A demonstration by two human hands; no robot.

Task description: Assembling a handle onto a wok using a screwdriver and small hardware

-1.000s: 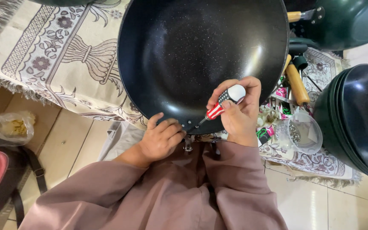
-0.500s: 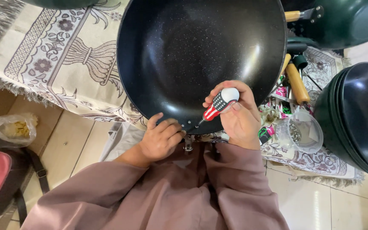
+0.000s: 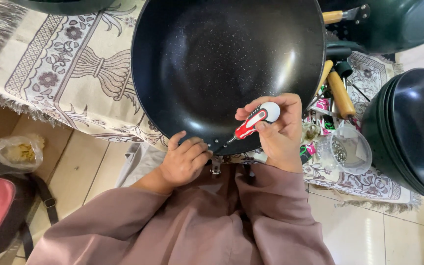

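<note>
A large black wok [image 3: 226, 64] with a speckled non-stick inside is seen lying on a patterned cloth [image 3: 65, 73], its near rim just above both hands. The rim is gripped by the left hand [image 3: 185, 159], fingers curled over it. A red-and-white screwdriver [image 3: 253, 122] is clasped in the right hand [image 3: 276, 132], its tip set against the wok's inner wall near the left hand. A clear cup [image 3: 344, 149] stands just right of the right hand.
</note>
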